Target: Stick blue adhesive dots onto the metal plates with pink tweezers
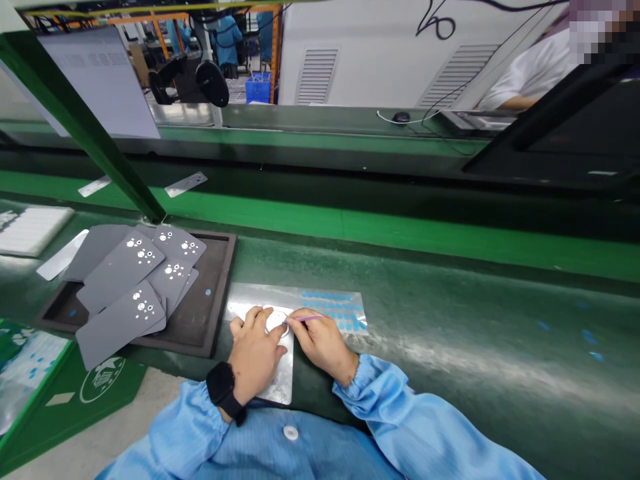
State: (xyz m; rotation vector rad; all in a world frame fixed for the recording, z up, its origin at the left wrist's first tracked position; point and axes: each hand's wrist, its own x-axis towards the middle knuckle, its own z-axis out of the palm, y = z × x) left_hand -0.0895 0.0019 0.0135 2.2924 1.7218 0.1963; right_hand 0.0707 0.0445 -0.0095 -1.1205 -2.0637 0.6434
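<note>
A pale, shiny flat panel (281, 383) with rounded corners lies on the bench close to my body. On its upper part is a white round piece (276, 320). My left hand (257, 347), with a black watch at the wrist, lies spread over the panel, thumb and forefinger beside the round piece. Pinched in my right hand (320, 343) is a thin purple tool (311, 318), its tip at the right edge of the round piece; its exact kind is unclear. Behind both hands lies a clear sheet (295, 291) with rows of blue dots (327, 295).
At left, a dark tray (227, 267) holds several overlapping grey panels (113, 333) with white-marked holes. A green post (95, 127) rises behind it. Blue scraps (595, 356) lie on the bench at right. A monitor (575, 127) stands far right; a person's white sleeve (525, 73) shows beyond.
</note>
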